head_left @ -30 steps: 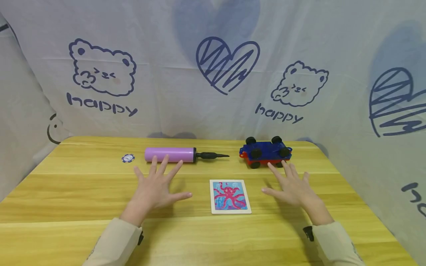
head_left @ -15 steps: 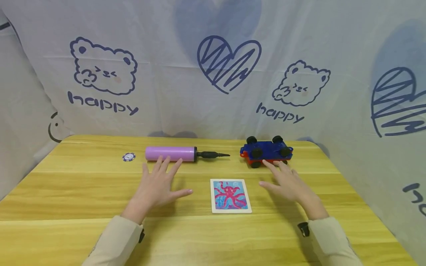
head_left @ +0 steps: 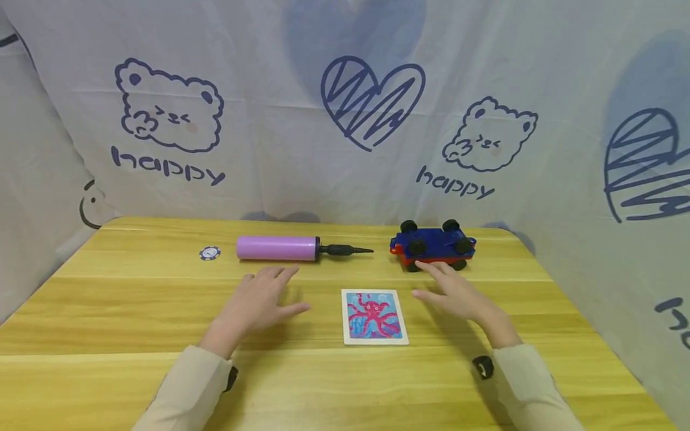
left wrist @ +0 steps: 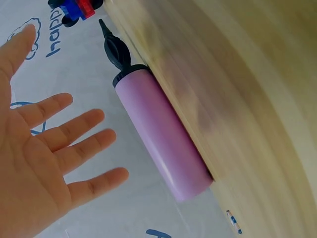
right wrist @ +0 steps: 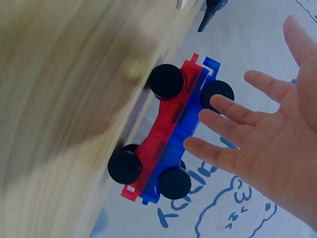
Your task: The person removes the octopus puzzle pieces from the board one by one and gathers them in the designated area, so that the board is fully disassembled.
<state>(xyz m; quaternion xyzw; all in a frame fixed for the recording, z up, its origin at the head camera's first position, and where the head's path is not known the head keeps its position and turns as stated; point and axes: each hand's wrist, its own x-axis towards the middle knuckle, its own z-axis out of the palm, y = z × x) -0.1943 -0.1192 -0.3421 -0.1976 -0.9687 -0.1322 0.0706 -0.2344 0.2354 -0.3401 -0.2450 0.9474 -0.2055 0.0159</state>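
Note:
In the head view my left hand (head_left: pixel 256 305) hovers over the table with fingers spread and nothing held. Just beyond its fingertips lies a purple hand pump (head_left: pixel 277 248) with a black nozzle pointing right. My right hand (head_left: pixel 458 293) hangs to the right of the card, its fingers loosely extended and its palm bare. Its fingertips overlap the lower edge of a toy car pair (head_left: pixel 431 246), a blue wheeled body upside down on a red one. Between the hands, a white-bordered card (head_left: pixel 374 317) with a pink octopus picture lies flat. In the right wrist view the black wheels (right wrist: pixel 166 81) show clearly.
A blue and white poker chip (head_left: pixel 209 253) lies left of the pump. The wooden table (head_left: pixel 108 317) ends at the back against a pale cloth (head_left: pixel 291 161) printed with bears and hearts, which also hangs along the right side.
My right hand has moved left, closer to the card. My left hand's fingers have drawn back from over the pump. The pump, card, chip and toy cars lie where they were.

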